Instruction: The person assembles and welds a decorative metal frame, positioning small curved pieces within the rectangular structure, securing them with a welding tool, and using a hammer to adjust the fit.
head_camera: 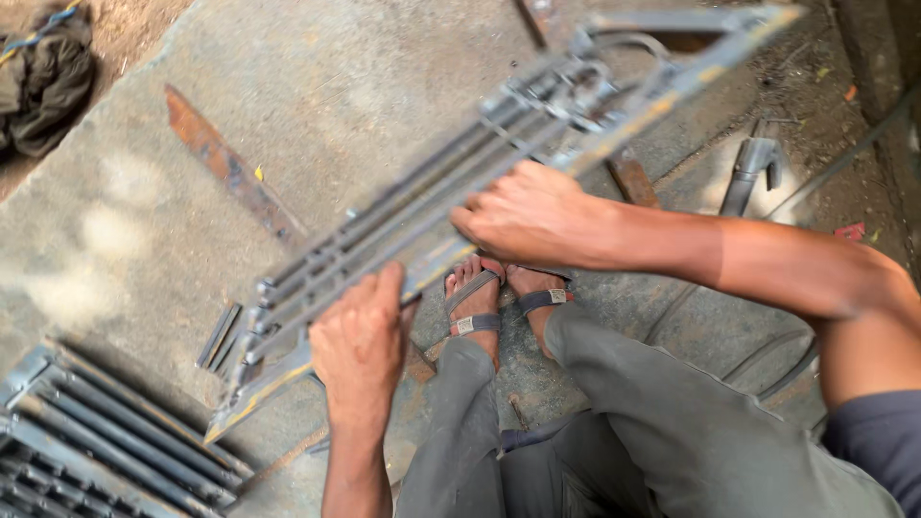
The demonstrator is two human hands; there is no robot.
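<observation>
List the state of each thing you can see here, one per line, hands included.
Metal grille frame: lifted off the ground, tilted, blurred.
Left hand: closed on the frame's lower edge.
Right hand: closed over the frame's middle.
Stacked grilles: lying flat on the ground.
Rusty flat bar: lying loose on the concrete.
Dark cloth: crumpled.

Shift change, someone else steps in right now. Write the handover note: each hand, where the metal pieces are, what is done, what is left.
Left hand: gripping the lower edge of the metal grille frame, near its lower end.
Right hand: clamped over the same edge, further up.
The frame is held off the ground, tilted, above the sandalled feet; it is blurred.
Finished-looking grilles are stacked at lower left on the concrete slab. A rusty flat bar lies loose on the slab.
Done: the frame's bars look assembled. Left: the frame is not yet set down or stacked.
</observation>
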